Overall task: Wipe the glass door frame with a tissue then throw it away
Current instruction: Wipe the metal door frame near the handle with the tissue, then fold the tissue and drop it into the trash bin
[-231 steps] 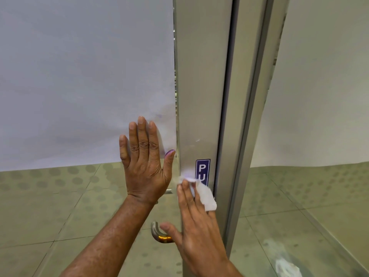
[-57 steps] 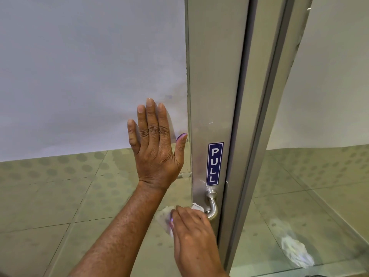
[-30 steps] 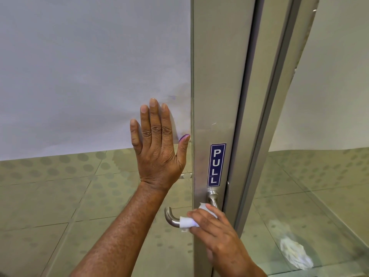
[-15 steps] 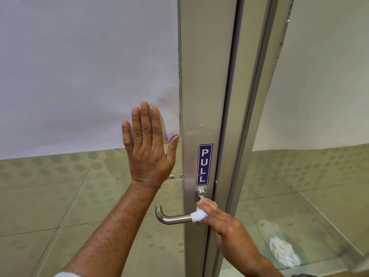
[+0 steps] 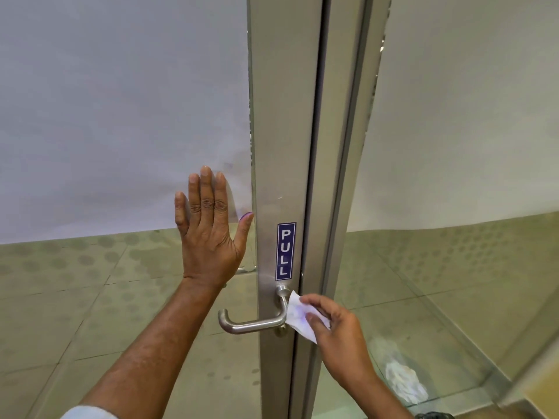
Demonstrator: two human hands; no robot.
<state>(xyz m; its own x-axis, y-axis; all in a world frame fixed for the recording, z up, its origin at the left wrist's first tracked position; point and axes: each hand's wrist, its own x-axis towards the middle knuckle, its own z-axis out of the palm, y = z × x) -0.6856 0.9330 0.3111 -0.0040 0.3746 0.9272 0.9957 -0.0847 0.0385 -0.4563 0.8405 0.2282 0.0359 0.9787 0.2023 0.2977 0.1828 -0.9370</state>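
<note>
A brushed-metal door frame [image 5: 284, 131] runs up the middle of the view, with a blue PULL sticker [image 5: 285, 251] on it. Below the sticker a steel lever handle [image 5: 252, 323] points left. My right hand [image 5: 338, 334] pinches a white tissue [image 5: 298, 316] just right of the handle's neck, against the frame's right edge. My left hand [image 5: 210, 234] lies flat with fingers spread on the frosted glass pane [image 5: 121, 116], left of the frame.
A second metal post [image 5: 354, 146] and a glass panel [image 5: 469, 116] stand to the right. A crumpled white tissue [image 5: 405, 381] shows low behind that glass. Greenish dotted floor tiles [image 5: 75, 297] are seen through the lower glass.
My right hand has slid the tissue off the lever, from its bend to the right side of the handle's neck. The left hand stays pressed on the glass.
</note>
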